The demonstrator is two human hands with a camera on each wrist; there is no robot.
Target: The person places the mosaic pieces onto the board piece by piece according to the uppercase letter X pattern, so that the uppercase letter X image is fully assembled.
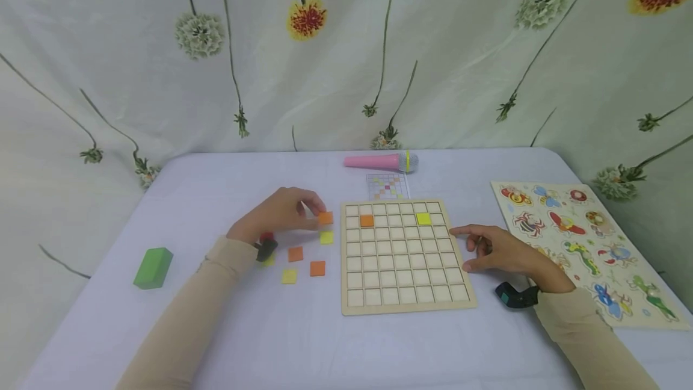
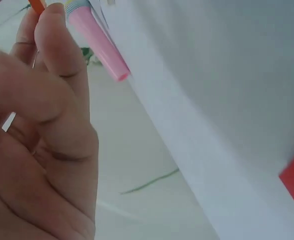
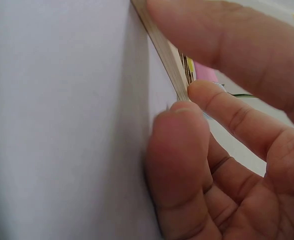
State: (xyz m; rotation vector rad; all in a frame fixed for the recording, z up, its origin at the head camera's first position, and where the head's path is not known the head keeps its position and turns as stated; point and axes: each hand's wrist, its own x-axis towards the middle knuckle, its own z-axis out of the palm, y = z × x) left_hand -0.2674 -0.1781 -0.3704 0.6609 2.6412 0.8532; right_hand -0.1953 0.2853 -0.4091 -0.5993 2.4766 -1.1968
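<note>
My left hand [image 1: 284, 212] pinches an orange square tile [image 1: 325, 218] between fingertips and thumb, just left of the wooden grid board [image 1: 346, 257]; the tile's edge also shows in the left wrist view. On the board lie one orange tile [image 1: 367, 221] and one yellow tile [image 1: 423, 219], both in the second row from the far side. Beside the board's right edge is my right hand [image 1: 495, 250], its index finger straight and touching the wood, its thumb low by the same edge. The other fingers bend inward, holding nothing.
Loose yellow [image 1: 289, 276] and orange tiles [image 1: 317, 268] lie left of the board, with a red piece [image 1: 267, 236] partly behind the left wrist. Beyond the board are a small pattern card [image 1: 387, 186] and pink microphone [image 1: 373, 162]. A green block [image 1: 153, 268] and insect puzzle [image 1: 590, 245] flank them.
</note>
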